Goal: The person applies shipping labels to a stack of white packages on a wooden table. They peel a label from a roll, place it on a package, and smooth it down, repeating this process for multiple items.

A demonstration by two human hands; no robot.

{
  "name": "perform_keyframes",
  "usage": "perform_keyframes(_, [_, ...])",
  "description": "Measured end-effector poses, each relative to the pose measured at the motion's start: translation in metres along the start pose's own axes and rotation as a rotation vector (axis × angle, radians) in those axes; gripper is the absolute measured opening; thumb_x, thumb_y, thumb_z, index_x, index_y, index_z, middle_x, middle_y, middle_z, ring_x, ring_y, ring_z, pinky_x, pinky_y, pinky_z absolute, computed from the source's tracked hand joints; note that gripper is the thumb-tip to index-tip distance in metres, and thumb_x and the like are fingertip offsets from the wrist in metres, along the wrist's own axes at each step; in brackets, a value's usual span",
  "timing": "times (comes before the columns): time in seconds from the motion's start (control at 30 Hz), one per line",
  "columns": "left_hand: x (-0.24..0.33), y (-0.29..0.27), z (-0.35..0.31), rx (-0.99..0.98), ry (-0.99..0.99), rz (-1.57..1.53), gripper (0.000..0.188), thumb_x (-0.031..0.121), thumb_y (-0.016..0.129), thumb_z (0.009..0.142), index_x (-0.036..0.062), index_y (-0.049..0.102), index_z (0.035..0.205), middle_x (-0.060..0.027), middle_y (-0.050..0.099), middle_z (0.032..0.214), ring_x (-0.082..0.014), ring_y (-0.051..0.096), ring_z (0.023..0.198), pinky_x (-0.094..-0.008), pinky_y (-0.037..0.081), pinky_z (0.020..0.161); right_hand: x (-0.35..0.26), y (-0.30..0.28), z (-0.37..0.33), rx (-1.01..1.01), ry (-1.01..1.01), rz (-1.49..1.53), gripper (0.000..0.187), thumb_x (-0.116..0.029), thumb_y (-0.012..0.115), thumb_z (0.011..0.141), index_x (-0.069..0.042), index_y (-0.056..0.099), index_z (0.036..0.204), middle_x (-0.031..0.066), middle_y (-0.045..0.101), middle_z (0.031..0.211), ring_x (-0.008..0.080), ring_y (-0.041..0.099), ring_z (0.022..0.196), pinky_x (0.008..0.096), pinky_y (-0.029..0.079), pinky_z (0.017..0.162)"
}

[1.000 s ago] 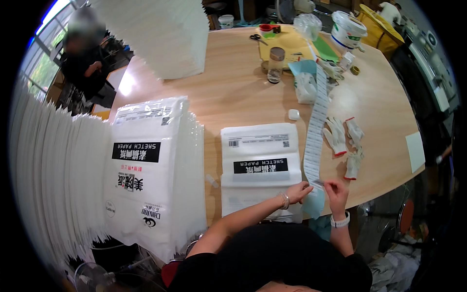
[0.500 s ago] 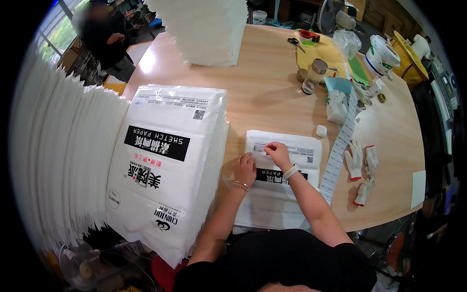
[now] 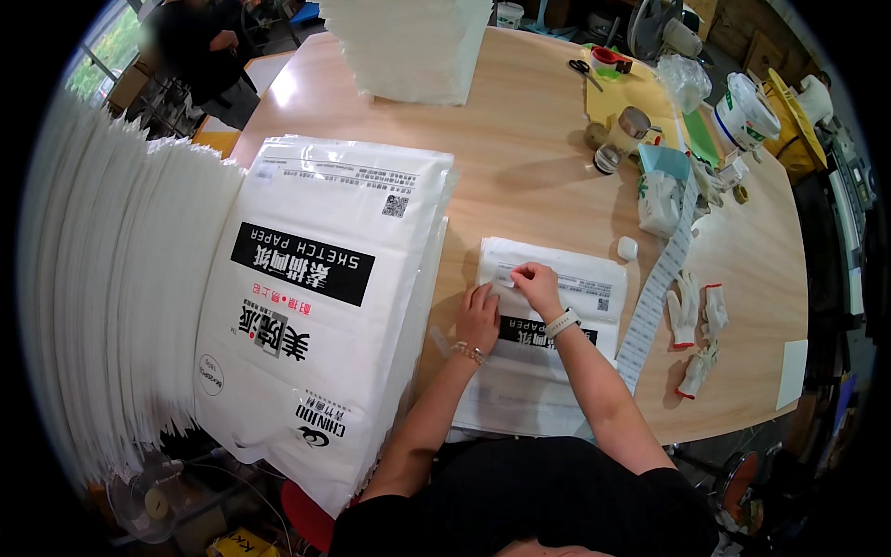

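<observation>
A flat white printed plastic pack (image 3: 557, 395) lies before me on the table, with a black band across it. My left hand (image 3: 478, 321) rests on its left edge, fingers laid over the plastic. Beside it, my right hand (image 3: 538, 288) is closed in a pinch near the pack's far left part; whatever is between thumb and finger is too small to name. A long strip of printed labels (image 3: 661, 283) runs along the pack's right side. To the left is a tall pile of larger sketch paper packs (image 3: 320, 390).
White stacks (image 3: 121, 297) rise at the far left, and another stack (image 3: 408, 56) stands at the back. A glass jar (image 3: 622, 139), scissors (image 3: 586, 74), a white cap (image 3: 627, 248) and work gloves (image 3: 685, 311) lie rightward. A person (image 3: 200, 51) stands beyond the table.
The whole view has shifted slightly, moving the table's things a little up and right in the picture. Both hands keep nearly the same places on the pack.
</observation>
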State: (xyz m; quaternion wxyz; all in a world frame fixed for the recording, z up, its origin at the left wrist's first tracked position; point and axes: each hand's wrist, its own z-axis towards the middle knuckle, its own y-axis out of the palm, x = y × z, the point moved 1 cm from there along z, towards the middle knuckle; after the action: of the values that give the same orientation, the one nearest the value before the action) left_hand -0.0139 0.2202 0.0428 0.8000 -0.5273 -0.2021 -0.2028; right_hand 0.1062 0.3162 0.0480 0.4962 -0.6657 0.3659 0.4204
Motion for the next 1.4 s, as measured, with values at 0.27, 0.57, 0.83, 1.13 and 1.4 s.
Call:
perform_keyframes(0.27, [0.0, -0.001, 0.003, -0.062, 0.044, 0.044, 0.023, 0.004, 0.056, 0.069, 0.0055, 0.055, 0.092, -0.0053, 0.048, 0.117, -0.0271, 0.042, 0.109, -0.0388, 0.035, 0.091, 0.001, 0.003, -0.001, 0.039, -0.031, -0.039, 0.013, -0.012, 0.061, 0.071, 0.0, 0.062, 0.074, 0.0091, 0.061, 0.062, 0.0136, 0.06, 0.055, 0.0249, 0.046, 0.053])
perform_keyframes(0.57, [-0.006, 0.007, 0.0, -0.127, 0.059, 0.054, 0.031, 0.005, 0.055, 0.068, 0.0077, 0.054, 0.099, -0.0035, 0.044, 0.124, -0.026, 0.038, 0.114, -0.0392, 0.032, 0.092, 0.004, 0.005, -0.001, 0.067, -0.053, -0.081, 0.013, -0.013, 0.062, 0.071, 0.0, 0.062, 0.074, 0.0096, 0.062, 0.063, 0.0149, 0.06, 0.056, 0.0254, 0.047, 0.054])
perform_keyframes(0.83, [-0.004, 0.005, 0.002, -0.215, 0.045, 0.116, 0.038, 0.009, 0.054, 0.071, 0.0096, 0.051, 0.108, -0.0016, 0.042, 0.127, -0.0242, 0.035, 0.117, -0.0405, 0.031, 0.093, -0.001, 0.008, -0.005, 0.094, -0.147, -0.206, 0.014, -0.013, 0.063, 0.069, -0.001, 0.059, 0.073, 0.0119, 0.06, 0.065, 0.0231, 0.059, 0.059, 0.03, 0.047, 0.056])
perform_keyframes(1.13, [0.002, -0.005, 0.006, -0.309, 0.045, 0.198, 0.037, 0.013, 0.051, 0.075, 0.0109, 0.048, 0.112, -0.001, 0.041, 0.127, -0.0237, 0.033, 0.119, -0.0418, 0.03, 0.093, -0.012, -0.026, 0.001, 0.247, -0.37, -0.752, 0.042, -0.03, 0.07, 0.062, -0.008, 0.053, 0.094, 0.0092, 0.052, 0.091, 0.0279, 0.053, 0.083, 0.036, 0.045, 0.068])
perform_keyframes(1.4, [-0.011, -0.012, -0.009, -0.006, -0.064, -0.178, 0.034, 0.006, 0.052, 0.074, 0.0029, 0.049, 0.108, -0.013, 0.049, 0.115, -0.0289, 0.043, 0.108, -0.0385, 0.034, 0.092, 0.012, -0.1, 0.028, -0.044, -0.329, -0.652, 0.028, -0.025, 0.07, 0.062, -0.007, 0.058, 0.079, 0.0071, 0.057, 0.082, 0.0241, 0.053, 0.08, 0.0347, 0.043, 0.068])
